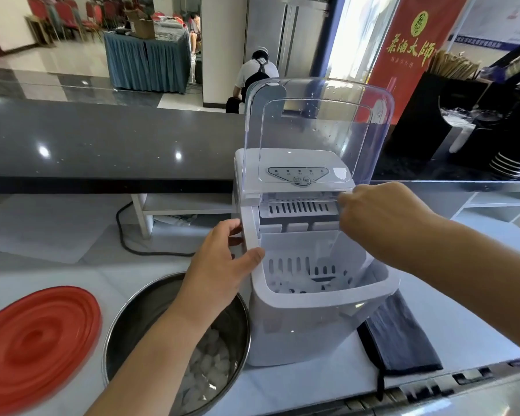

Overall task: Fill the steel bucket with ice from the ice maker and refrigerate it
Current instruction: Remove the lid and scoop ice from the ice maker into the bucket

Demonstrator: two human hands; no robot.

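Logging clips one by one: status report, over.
Left hand grips ice maker rim; right hand at raised lid edge, grip unclear. Steel bucket holds some ice, uncovered. Left forearm over bucket.

Bright, even indoor light. Strongest source is a daylight opening [351, 55] at top right, blown out to plain white. Two lamps reflect as small hot spots on the dark counter [102, 136].

The clear lid [318, 130] of the ice maker [297, 325] carries pale glare and water drops. The steel bucket [123, 319] has a dull sheen along its rim.

Shadows on the white surface [312, 382] are faint and diffuse.

Wide-angle bend: the counter's edge bows and verticals lean near the top corners.

Centre sharp, left hand [219, 262] and right hand [382, 217] included. The red lid [39, 343] at the surface's near left corner is smeared, as is its near right edge.
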